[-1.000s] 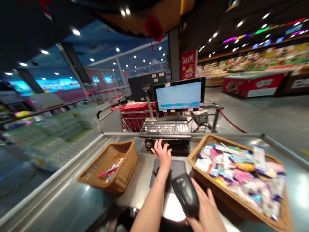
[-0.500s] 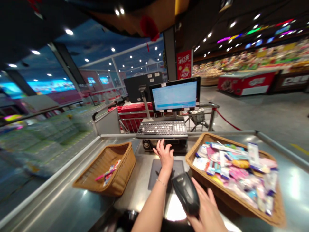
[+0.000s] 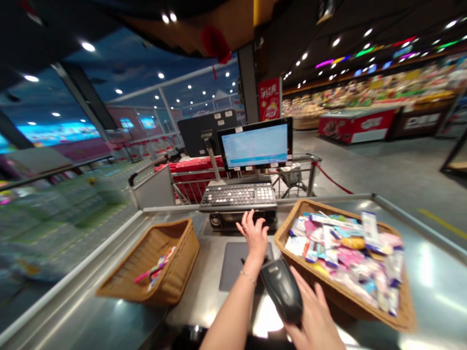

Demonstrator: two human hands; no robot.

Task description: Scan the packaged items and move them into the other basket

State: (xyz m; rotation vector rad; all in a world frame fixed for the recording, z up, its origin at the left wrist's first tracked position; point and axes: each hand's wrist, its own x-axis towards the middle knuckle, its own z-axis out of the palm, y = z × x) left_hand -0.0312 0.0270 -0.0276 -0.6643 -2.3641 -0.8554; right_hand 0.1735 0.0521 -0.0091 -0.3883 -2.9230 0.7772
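Note:
My left hand (image 3: pixel 255 236) reaches forward above the counter, fingers spread and holding nothing. Its fingertips are just in front of the lower edge of the black keyboard (image 3: pixel 239 195), toward the right side; I cannot tell whether they touch anything. In my right hand (image 3: pixel 314 311) is a black handheld barcode scanner (image 3: pixel 281 289), gripped with its head pointing forward and to the left. Beneath my left wrist lies a grey mat (image 3: pixel 230 266), partly covered by the arm. A lit monitor (image 3: pixel 255 145) stands behind the keyboard.
At right stands a wicker basket (image 3: pixel 345 287) heaped with small packaged goods; a second wicker basket (image 3: pixel 182 272) at left holds a few colourful items. Both are on the metal counter (image 3: pixel 199 257). Beyond it are shopping carts (image 3: pixel 189 187) and a red freezer chest (image 3: pixel 357 126).
The view has turned slightly right, so the counter and baskets appear shifted left. My left hand has moved a little right relative to the keyboard. The scanner stays in my right hand.

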